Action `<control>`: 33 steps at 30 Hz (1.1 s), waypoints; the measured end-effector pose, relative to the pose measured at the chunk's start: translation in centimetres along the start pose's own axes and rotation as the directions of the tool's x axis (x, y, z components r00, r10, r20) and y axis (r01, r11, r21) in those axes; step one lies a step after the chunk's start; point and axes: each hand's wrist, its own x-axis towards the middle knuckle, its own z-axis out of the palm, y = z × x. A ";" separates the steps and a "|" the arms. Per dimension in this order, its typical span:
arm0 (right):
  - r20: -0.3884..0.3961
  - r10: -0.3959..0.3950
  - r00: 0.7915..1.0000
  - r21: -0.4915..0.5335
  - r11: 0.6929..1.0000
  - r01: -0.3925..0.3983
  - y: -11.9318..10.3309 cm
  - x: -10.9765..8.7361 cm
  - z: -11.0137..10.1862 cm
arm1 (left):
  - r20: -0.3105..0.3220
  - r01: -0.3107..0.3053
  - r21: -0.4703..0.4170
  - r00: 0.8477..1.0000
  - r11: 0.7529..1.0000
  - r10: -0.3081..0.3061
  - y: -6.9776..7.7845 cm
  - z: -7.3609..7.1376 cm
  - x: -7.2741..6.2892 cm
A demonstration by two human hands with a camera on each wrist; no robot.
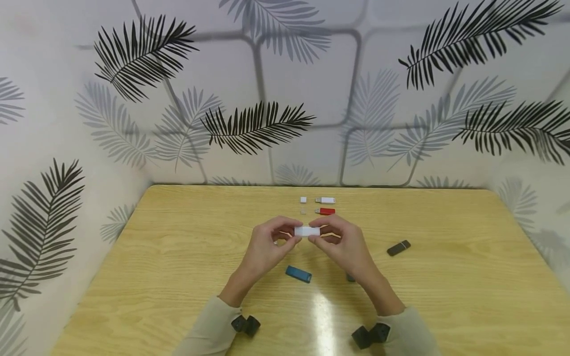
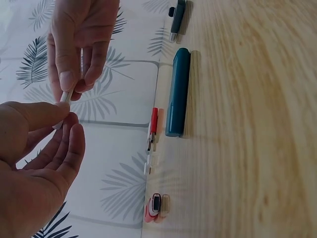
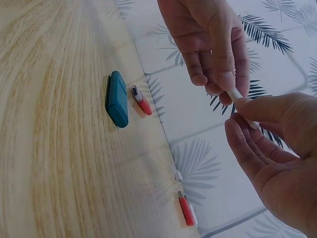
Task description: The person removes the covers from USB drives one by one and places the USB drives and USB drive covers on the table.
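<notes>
A white USB stick (image 1: pixel 307 231) is held level above the table between both hands. My left hand (image 1: pixel 271 241) pinches its left end between thumb and fingers. At the right end, the thumb and fingers of my right hand (image 1: pixel 340 241) grip it the same way. Fingertips cover both ends, so I cannot tell whether a cap and body are joined there. Below the hands lies a blue USB stick (image 1: pixel 299 274). A red-and-pink USB stick (image 2: pixel 153 207) shows in the left wrist view, mostly hidden behind my left hand from the head.
Behind the hands lie a white USB stick (image 1: pixel 327 200) and a red USB stick (image 1: pixel 328 211), plugs bare, with a white cap (image 1: pixel 303 200) and a clear cap (image 1: pixel 303 211) beside them. A black USB stick (image 1: pixel 398 247) is at right. My right wrist partly covers a dark object (image 1: pixel 350 278).
</notes>
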 end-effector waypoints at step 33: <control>0.120 -0.315 0.941 -0.226 0.915 0.335 -0.1 0.2 -0.7 | 0.029 -0.084 0.082 0.996 0.993 0.082 0.6 -1.1 0.3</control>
